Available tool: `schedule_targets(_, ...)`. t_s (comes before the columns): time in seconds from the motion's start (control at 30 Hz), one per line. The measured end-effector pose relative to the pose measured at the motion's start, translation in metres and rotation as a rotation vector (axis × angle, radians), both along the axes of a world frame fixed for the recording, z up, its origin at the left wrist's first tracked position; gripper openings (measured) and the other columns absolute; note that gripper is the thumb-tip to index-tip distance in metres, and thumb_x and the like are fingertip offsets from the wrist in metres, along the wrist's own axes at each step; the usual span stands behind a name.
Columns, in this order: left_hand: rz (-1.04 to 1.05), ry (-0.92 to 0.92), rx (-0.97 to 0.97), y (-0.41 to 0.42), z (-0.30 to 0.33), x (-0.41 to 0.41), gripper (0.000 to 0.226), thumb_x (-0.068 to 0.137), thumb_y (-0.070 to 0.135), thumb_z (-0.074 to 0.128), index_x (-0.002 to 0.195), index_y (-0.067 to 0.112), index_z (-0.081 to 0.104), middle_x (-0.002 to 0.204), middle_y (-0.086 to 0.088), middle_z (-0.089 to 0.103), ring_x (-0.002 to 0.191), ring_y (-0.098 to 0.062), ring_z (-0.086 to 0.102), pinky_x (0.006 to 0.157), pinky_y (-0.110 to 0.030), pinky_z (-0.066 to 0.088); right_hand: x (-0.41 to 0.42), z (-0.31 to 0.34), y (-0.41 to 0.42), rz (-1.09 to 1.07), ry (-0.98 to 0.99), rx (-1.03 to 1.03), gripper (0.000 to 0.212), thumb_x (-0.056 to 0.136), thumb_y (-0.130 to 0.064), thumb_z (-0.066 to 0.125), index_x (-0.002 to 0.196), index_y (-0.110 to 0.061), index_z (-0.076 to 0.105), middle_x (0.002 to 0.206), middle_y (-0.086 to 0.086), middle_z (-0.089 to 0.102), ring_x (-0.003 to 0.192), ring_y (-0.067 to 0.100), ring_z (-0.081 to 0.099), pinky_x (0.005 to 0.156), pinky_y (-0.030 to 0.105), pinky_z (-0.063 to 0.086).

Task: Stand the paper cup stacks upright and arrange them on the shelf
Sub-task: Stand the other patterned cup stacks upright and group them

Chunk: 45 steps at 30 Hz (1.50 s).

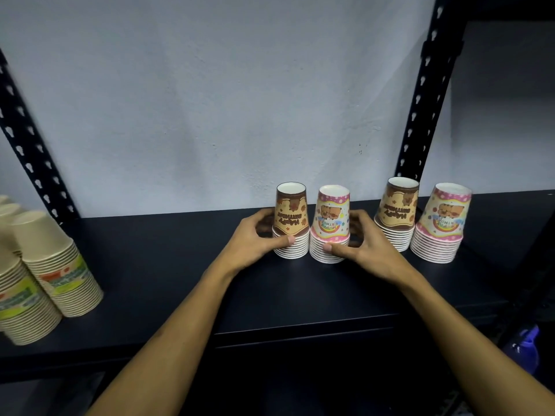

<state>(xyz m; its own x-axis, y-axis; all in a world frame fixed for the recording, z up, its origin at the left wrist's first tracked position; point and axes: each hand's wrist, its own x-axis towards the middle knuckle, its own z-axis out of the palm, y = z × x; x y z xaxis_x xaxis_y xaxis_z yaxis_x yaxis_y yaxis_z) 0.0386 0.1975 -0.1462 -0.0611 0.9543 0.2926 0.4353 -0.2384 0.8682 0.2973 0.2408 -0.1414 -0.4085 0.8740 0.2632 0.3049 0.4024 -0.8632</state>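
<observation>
Cups in nested stacks look light, crushable and tippy, best gripped low at the rims, as left hand [255,241] clasps the brown stack [292,221] and right hand [362,244] the pink stack [330,225] mid-shelf [168,265], two more stacks [420,217] crowding the right, beige stacks [45,265] far left.

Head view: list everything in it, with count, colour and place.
Brown cup stacks: two, rims down, alternating with pink on the shelf.
Pink cup stacks: two, rims down, in the same row.
Beige cup stacks: several, far left.
Shelf: one, black.
Uprights: black, perforated, at the rear corners.
Wall: pale grey.
Blue object: lower right, unclear.
Left hand: grip on left brown stack.
Right hand: grip on adjacent pink stack.
</observation>
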Motion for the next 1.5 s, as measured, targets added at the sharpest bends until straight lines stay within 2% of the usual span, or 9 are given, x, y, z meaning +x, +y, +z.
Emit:
schedule_targets(0.17, -0.003, 0.018, 0.004, 0.0, -0.002, 0.002, 0.075, 0.067, 0.034, 0.093, 0.134, 0.025, 0.06, 0.114, 0.011, 0.074, 0.106, -0.001, 0.068, 0.092, -0.022, 0.055, -0.006, -0.003, -0.003, -0.045, -0.006, 0.047, 0.076, 0.075, -0.033, 0.086, 0.135, -0.021, 0.043, 0.125, -0.009, 0.061, 0.112, 0.002, 0.061, 0.089, 0.017, 0.052)
schedule_targets(0.3, -0.014, 0.007, -0.001, 0.001, -0.003, 0.001, 0.077, 0.067, 0.031, 0.094, 0.135, 0.023, 0.059, 0.117, 0.009, 0.074, 0.109, -0.004, 0.068, 0.095, -0.025, 0.055, -0.002, -0.002, -0.003, -0.028, -0.015, 0.045, 0.07, 0.078, -0.029, 0.084, 0.136, -0.018, 0.046, 0.126, -0.006, 0.063, 0.11, 0.001, 0.063, 0.089, 0.014, 0.053)
schedule_targets(0.47, -0.029, 0.014, -0.016, 0.001, -0.004, 0.003, 0.084, 0.062, 0.039, 0.095, 0.137, 0.024, 0.059, 0.119, 0.01, 0.073, 0.113, -0.006, 0.067, 0.1, -0.034, 0.055, 0.005, -0.004, -0.008, -0.023, -0.009, 0.05, 0.069, 0.081, -0.026, 0.082, 0.14, -0.015, 0.046, 0.132, -0.003, 0.063, 0.117, 0.005, 0.063, 0.104, 0.029, 0.051)
schedule_targets(0.6, -0.055, 0.043, -0.025, -0.001, -0.002, 0.015, 0.085, 0.061, 0.044, 0.094, 0.136, 0.025, 0.059, 0.121, 0.011, 0.072, 0.114, -0.007, 0.067, 0.101, -0.038, 0.055, 0.018, -0.008, -0.017, -0.055, -0.002, 0.053, 0.072, 0.08, -0.031, 0.083, 0.139, -0.02, 0.043, 0.133, -0.006, 0.062, 0.119, 0.005, 0.062, 0.107, 0.038, 0.05)
schedule_targets(0.8, -0.13, 0.068, -0.018, -0.006, -0.003, 0.047, 0.074, 0.068, 0.037, 0.092, 0.134, 0.025, 0.06, 0.118, 0.011, 0.073, 0.109, -0.005, 0.069, 0.098, -0.036, 0.057, 0.054, -0.007, -0.035, -0.133, -0.007, 0.038, 0.074, 0.076, -0.037, 0.084, 0.134, -0.022, 0.041, 0.137, -0.004, 0.059, 0.125, 0.008, 0.059, 0.109, 0.039, 0.048)
schedule_targets(0.93, -0.172, 0.079, -0.007, -0.006, -0.003, 0.077, 0.081, 0.066, 0.044, 0.091, 0.138, 0.028, 0.057, 0.121, 0.013, 0.072, 0.109, -0.003, 0.068, 0.098, -0.034, 0.056, 0.081, -0.005, -0.049, -0.183, -0.02, 0.028, 0.067, 0.078, -0.034, 0.082, 0.129, -0.022, 0.04, 0.135, -0.005, 0.06, 0.119, 0.003, 0.061, 0.104, 0.032, 0.051)
schedule_targets(1.07, -0.186, 0.074, 0.01, 0.0, 0.0, 0.112, 0.084, 0.067, 0.036, 0.093, 0.14, 0.026, 0.053, 0.124, 0.009, 0.07, 0.107, -0.002, 0.068, 0.094, -0.027, 0.057, 0.11, -0.003, -0.055, -0.26, -0.03, 0.046, 0.066, 0.074, -0.042, 0.081, 0.125, -0.023, 0.042, 0.13, -0.01, 0.062, 0.118, -0.001, 0.061, 0.104, 0.034, 0.05)
schedule_targets(1.17, -0.17, 0.063, -0.005, 0.007, 0.0, 0.135, 0.083, 0.063, 0.037, 0.095, 0.132, 0.023, 0.05, 0.121, 0.004, 0.068, 0.104, -0.005, 0.067, 0.092, -0.028, 0.058, 0.128, -0.004, -0.055, -0.308, -0.046, 0.033, 0.058, 0.083, -0.028, 0.08, 0.125, -0.022, 0.04, 0.126, -0.014, 0.061, 0.113, -0.005, 0.061, 0.106, 0.036, 0.049)
schedule_targets(1.5, -0.207, 0.037, -0.009, 0.024, -0.003, 0.167, 0.065, 0.06, 0.04, 0.095, 0.105, 0.024, 0.051, 0.117, 0.004, 0.069, 0.105, -0.009, 0.068, 0.092, -0.033, 0.059, 0.155, -0.004, -0.055, -0.435, -0.046, 0.039, 0.054, 0.082, -0.026, 0.08, 0.123, -0.021, 0.044, 0.113, -0.021, 0.06, 0.101, -0.011, 0.059, 0.089, 0.024, 0.049)
